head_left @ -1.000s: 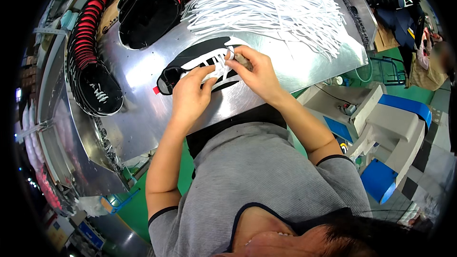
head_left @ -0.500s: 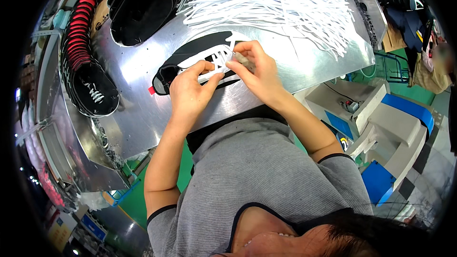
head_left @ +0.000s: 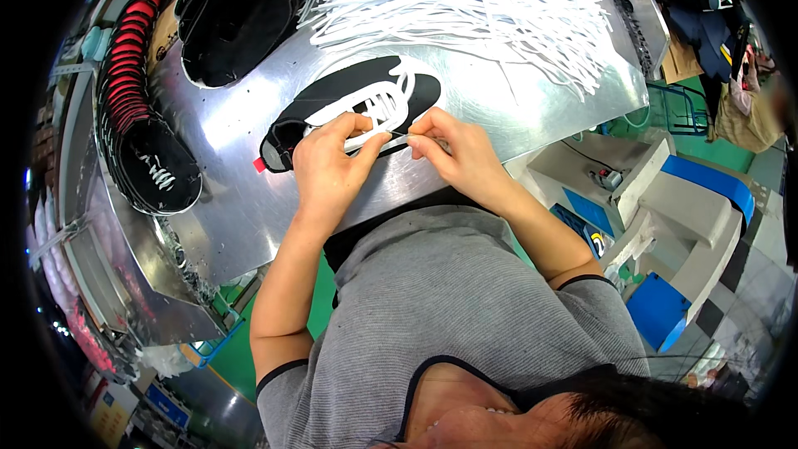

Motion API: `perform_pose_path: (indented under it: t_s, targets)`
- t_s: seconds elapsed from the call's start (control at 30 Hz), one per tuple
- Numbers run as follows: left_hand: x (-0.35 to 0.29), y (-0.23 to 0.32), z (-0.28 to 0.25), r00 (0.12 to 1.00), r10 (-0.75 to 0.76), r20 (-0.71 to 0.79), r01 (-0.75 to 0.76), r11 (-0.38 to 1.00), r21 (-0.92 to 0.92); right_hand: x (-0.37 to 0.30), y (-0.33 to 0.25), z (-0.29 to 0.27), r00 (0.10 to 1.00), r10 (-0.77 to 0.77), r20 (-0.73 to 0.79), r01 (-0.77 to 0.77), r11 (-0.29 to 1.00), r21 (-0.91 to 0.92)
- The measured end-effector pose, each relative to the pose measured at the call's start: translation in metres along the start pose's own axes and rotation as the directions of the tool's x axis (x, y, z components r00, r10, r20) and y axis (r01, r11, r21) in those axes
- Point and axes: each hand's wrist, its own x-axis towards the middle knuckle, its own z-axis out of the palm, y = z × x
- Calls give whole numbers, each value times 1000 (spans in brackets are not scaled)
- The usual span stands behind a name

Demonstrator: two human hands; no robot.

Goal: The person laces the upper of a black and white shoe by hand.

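Note:
A black shoe upper (head_left: 332, 90) with a white eyelet panel and a red tab at its left end lies on the metal table in front of me. A white shoelace (head_left: 406, 83) crosses its opening and bends in a loop at the right side. My left hand (head_left: 326, 165) is closed on the upper's near edge, thumb and index finger pinching the white panel. Just right of it, my right hand (head_left: 465, 156) is closed in a pinch on a section of the lace beside the panel. The fingers hide the exact grip.
A heap of loose white laces (head_left: 465, 8) covers the table's far side. Nested black uppers with red linings stand at the far left (head_left: 241, 37) and along the left edge (head_left: 158, 162). The metal table (head_left: 532, 108) ends close to my body. A grey-and-blue plastic unit (head_left: 698, 216) stands to the right.
My right hand has moved nearer to me, from over the upper's lacing to beside its near edge. The lace's loop now shows openly. My left hand stays on the upper.

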Motion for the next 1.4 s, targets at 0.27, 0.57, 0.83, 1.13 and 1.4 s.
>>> perform_pose_path:
  t_s: [0.27,0.57,0.83,1.13,1.4]
  targets:
    - [-14,-1,2,993,116,-21,-117,992,-50,13,6,40,987,22,-162,-4,994,110]
    - [-40,-9,-3,914,394,-96,-354,891,286,-6,-25,-27,968,-252,4,240,916,-321]
    - [-43,-15,1,799,591,-116,-497,756,427,21,-37,29,933,-225,280,359,559,-747]
    - [-41,-15,-2,886,461,-61,-441,875,202,48,-33,6,972,-198,124,206,977,-56]
    - [-45,-10,-7,895,445,0,-438,881,179,42,-115,-114,662,-470,-584,705,655,272]
